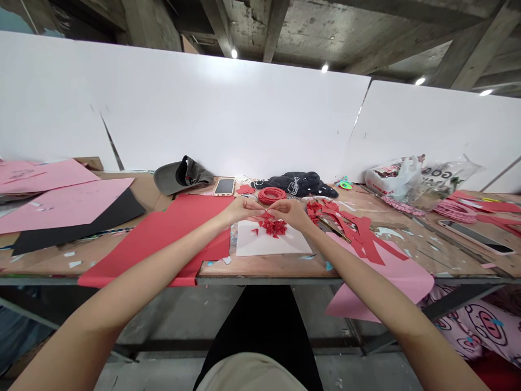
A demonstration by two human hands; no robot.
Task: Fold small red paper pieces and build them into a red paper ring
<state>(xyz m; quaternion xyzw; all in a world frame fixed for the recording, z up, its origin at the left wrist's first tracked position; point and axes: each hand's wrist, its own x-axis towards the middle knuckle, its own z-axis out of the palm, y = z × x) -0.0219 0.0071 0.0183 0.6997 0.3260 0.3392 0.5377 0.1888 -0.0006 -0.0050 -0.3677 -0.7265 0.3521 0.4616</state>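
My left hand (246,208) and my right hand (288,210) meet over a white sheet (272,248), fingertips pinched together around a small piece of red paper that is mostly hidden by the fingers. Just below them lies a pile of small folded red paper pieces (275,228), with one loose piece (254,232) to its left. Behind the hands sits a ring of red folded paper (272,195). To the right of my right hand are more red paper pieces and cut red strips (368,244).
Large red sheets (179,233) lie left, partly over the table edge. A phone (224,187), a cap (183,176) and dark cloth (299,183) stand along the white partition. Pink paper (382,282) hangs off the front right. Further right are plastic bags (394,176) and another phone (476,237).
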